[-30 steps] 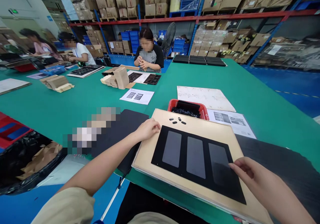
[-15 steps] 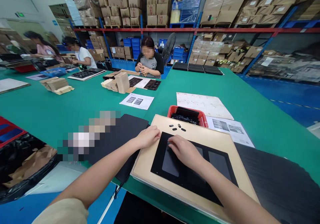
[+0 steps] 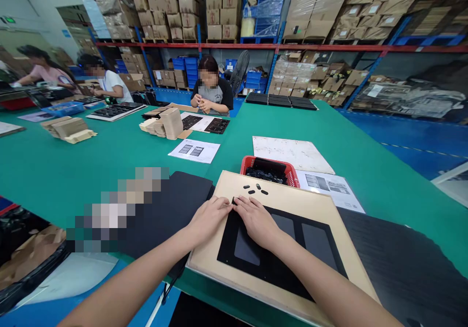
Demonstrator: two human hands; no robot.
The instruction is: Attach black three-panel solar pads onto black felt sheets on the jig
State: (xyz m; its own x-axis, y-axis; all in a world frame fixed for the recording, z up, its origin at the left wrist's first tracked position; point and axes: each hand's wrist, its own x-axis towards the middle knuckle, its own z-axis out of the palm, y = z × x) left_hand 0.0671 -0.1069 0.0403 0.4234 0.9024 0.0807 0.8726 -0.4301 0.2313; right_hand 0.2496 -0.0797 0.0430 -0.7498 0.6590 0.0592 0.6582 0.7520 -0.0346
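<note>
While the head camera looks down across the green bench (image 3: 365, 171), I have both hands meeting over one corner of a black panel (image 3: 298, 232), which lies flat on a pale wooden board (image 3: 208, 259) directly below me. Taking the panel's middle as my clock centre, that corner sits at 10 o'clock. My right hand (image 3: 256, 221) rests palm down there, fingers stretched out and grasping nothing that I can make out, its forearm slanting over the panel toward 5. My left hand (image 3: 212, 218) has its fingers bent at the same corner, tips close to the right hand's; whether they pinch the edge I cannot tell. At 11 o'clock on the wooden board I see four small dark oval pieces (image 3: 251, 192) lying loose. Just short of 12, beyond the board's far edge, stands a red basket (image 3: 295, 176) filled with dark parts, and behind it a scuffed white board (image 3: 292, 151). A printed sheet (image 3: 331, 186) lies between 1 and 2, a dark sheet (image 3: 398, 251) at 3, and a flat black piece (image 3: 190, 195) just past 9. Far off at 11, a person (image 3: 215, 92) sits across the bench, hands raised together.
</note>
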